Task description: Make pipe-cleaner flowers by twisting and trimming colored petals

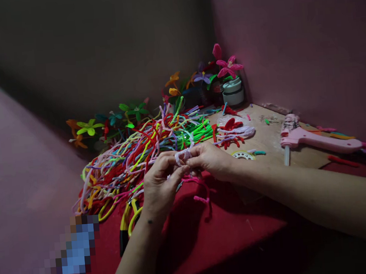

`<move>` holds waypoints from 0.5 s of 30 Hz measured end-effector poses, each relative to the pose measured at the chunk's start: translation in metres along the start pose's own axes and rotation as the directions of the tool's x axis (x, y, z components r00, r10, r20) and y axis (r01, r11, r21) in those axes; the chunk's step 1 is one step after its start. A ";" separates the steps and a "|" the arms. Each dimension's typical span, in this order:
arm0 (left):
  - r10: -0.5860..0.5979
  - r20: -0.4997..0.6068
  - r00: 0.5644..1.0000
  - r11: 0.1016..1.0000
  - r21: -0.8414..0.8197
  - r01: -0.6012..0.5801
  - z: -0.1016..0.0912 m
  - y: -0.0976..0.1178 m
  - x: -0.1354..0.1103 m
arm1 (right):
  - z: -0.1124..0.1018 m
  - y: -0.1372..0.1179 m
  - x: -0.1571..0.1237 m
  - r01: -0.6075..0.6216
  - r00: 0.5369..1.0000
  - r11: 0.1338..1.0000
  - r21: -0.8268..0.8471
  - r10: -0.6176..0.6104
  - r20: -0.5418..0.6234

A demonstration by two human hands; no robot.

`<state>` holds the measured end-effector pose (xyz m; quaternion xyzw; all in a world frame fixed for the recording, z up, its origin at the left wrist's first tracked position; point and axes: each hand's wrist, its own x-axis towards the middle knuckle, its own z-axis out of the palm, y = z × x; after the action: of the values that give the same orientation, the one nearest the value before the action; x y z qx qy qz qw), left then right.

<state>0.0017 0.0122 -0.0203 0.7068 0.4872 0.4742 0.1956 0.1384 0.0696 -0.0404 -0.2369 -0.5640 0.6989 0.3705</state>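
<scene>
Both hands meet over the front of a pile of pipe cleaners. A pale lilac pipe cleaner (182, 155), bent into a small loop, is pinched between them. My left hand (163, 181) closes thumb and fingers on its lower side. From the right, my right hand (208, 160) grips it with thumb and forefinger; the other fingers are curled under. One end of the pipe cleaner seems to rise above the hands. A curled pink pipe cleaner (202, 199) lies on the red cloth just below them.
The heap of coloured pipe cleaners (134, 157) spreads left and behind. Yellow-and-black pliers (125, 221) lie near my left wrist. A pink glue gun (322, 138) rests on the board (264, 122) at right. Pipe-cleaner flowers (230, 68) stand along the wall.
</scene>
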 end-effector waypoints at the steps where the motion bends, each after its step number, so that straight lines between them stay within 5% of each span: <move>1: 0.043 -0.005 0.999 0.997 0.066 -0.043 0.002 -0.001 -0.001 | 0.000 0.000 0.000 -0.016 1.000 1.000 0.004 0.016 -0.005; 7: 0.032 0.097 0.995 0.882 0.465 -0.074 0.005 -0.004 -0.006 | -0.001 -0.001 0.000 -0.037 0.999 0.999 0.005 0.037 -0.005; 11: -0.057 0.100 0.993 0.838 0.545 -0.007 0.003 0.000 -0.006 | -0.001 -0.002 0.000 -0.005 1.000 1.000 -0.006 0.005 -0.021; 15: -0.158 0.113 0.981 0.837 0.542 0.073 0.001 0.008 -0.004 | -0.001 -0.002 0.001 -0.093 0.995 0.988 0.121 0.098 -0.030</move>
<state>0.0067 0.0050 -0.0167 0.7367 0.6253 0.2511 0.0559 0.1390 0.0717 -0.0383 -0.2536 -0.5025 0.7439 0.3601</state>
